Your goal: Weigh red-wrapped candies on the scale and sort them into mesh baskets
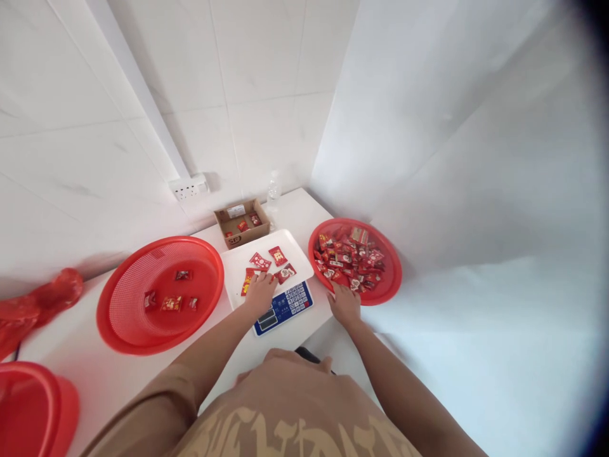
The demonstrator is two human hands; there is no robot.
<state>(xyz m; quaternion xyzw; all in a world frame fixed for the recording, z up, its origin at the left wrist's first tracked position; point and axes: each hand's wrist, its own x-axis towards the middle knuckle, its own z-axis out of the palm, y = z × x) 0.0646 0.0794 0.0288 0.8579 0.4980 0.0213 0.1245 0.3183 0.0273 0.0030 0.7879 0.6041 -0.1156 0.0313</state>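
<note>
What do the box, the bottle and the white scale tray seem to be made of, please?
Box: probably cardboard, matte brown with a printed side. Bottle: likely plastic, shiny and see-through. White scale tray: perhaps plastic or coated metal, smooth and evenly white.

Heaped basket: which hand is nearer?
Right: the right hand is at the near rim of the basket; the left hand is left of it, over the white tray.
</note>
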